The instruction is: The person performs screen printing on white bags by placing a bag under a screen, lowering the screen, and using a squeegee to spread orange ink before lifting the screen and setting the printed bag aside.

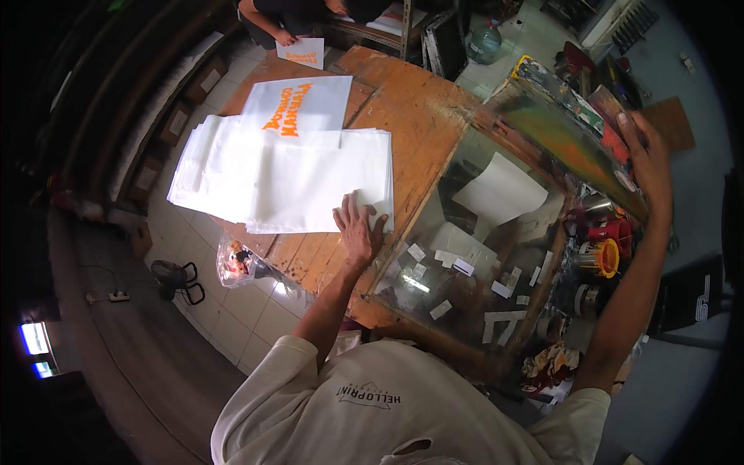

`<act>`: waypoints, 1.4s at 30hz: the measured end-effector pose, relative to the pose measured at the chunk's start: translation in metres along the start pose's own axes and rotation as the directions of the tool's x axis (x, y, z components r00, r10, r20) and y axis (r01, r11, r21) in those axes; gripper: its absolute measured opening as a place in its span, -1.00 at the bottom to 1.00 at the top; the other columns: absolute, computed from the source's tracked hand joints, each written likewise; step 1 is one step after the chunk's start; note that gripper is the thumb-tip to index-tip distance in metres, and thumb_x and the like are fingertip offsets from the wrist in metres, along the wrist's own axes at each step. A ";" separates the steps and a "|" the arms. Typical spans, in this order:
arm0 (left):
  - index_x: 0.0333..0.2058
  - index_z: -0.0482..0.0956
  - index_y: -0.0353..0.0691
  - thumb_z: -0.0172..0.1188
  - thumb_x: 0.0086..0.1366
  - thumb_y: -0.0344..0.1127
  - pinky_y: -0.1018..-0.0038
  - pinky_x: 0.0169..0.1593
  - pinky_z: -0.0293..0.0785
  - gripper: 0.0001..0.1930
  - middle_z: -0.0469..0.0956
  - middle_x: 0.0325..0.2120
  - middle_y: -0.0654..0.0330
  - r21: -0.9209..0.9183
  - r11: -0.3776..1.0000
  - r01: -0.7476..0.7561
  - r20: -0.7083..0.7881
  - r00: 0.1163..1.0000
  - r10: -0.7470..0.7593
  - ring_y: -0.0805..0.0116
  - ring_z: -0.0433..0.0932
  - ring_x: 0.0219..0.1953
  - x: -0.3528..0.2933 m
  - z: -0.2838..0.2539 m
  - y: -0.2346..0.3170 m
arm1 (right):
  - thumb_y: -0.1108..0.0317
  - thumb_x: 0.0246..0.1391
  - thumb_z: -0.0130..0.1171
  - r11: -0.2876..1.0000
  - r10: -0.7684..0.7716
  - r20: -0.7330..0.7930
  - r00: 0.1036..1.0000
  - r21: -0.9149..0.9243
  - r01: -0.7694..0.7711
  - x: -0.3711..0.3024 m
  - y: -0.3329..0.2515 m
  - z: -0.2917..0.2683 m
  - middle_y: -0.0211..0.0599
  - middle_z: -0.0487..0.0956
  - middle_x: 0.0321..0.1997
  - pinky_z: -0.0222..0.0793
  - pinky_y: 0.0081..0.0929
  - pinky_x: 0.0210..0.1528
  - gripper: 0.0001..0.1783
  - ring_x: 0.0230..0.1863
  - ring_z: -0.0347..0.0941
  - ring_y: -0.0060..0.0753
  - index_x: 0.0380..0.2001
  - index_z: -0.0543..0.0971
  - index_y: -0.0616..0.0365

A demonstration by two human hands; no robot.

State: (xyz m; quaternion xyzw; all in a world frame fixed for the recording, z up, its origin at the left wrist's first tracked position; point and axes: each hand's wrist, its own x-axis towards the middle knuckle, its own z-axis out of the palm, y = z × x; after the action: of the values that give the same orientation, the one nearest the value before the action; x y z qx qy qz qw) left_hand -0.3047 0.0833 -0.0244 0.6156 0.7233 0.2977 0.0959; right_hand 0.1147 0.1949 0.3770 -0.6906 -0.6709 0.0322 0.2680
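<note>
My left hand (359, 231) lies with its fingers spread on the near right corner of a stack of white sheets (318, 174), on a wooden table. A white sheet with orange lettering (322, 99) overlaps the far part of the stack. At the right, my right hand (649, 151) is closed on the outer edge of a screen-printing frame (564, 138). The frame is raised and tilted, its mesh stained green and orange. Below it, a glass panel (422, 298) set into the tabletop has a curled white sheet (502, 190) and several small paper pieces on or under it.
Paint containers, one an orange-rimmed tub (601, 257), crowd the table's right side. Across the table, another person's hand (286, 37) holds a printed sheet (304, 53). A plastic bag (236, 262) and a black fan (174, 277) are at the left; a water jug (485, 43) stands beyond.
</note>
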 end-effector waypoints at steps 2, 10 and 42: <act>-0.18 0.61 -0.14 0.42 0.23 -0.09 -0.18 0.45 -0.14 -0.68 0.28 0.33 -0.10 -0.020 1.000 0.002 0.011 1.000 -0.002 -0.18 0.09 0.44 -0.001 0.005 -0.006 | -0.16 0.33 0.15 1.000 0.009 -0.016 1.000 -0.007 -0.009 -0.003 -0.004 0.001 -0.23 0.63 -0.17 0.34 -0.53 -0.31 -0.38 -0.37 0.44 -0.54 0.08 0.64 0.21; -0.22 0.71 -0.02 0.52 0.10 -0.07 -0.03 0.29 0.17 -0.69 0.44 0.21 0.07 -0.187 0.973 0.135 0.074 0.990 -0.123 -0.01 0.29 0.31 0.034 -0.032 -0.023 | -0.09 0.38 0.12 0.998 -0.048 0.093 0.995 0.047 0.044 -0.011 -0.014 0.000 -0.19 0.67 -0.09 0.34 -0.46 0.18 -0.43 -0.02 0.53 -0.42 0.07 0.63 0.25; 0.46 0.22 0.05 0.02 0.50 -0.05 -0.63 0.32 -0.26 -0.40 -0.08 0.53 -0.09 -0.166 0.656 -0.736 0.517 0.501 0.694 -0.24 -0.21 0.56 -0.055 0.120 0.213 | -0.01 0.34 0.09 0.999 0.033 0.271 0.962 0.024 -0.041 -0.030 -0.036 -0.030 -0.31 0.67 -0.54 0.57 -0.20 -0.17 -0.54 -0.39 0.64 -0.34 -0.15 0.69 0.20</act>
State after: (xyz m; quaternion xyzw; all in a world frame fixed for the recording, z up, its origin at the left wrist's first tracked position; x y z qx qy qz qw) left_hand -0.0543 0.0822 -0.0170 0.9188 0.3563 0.0970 0.1396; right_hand 0.0910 0.1548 0.4084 -0.6882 -0.6876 0.1413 0.1834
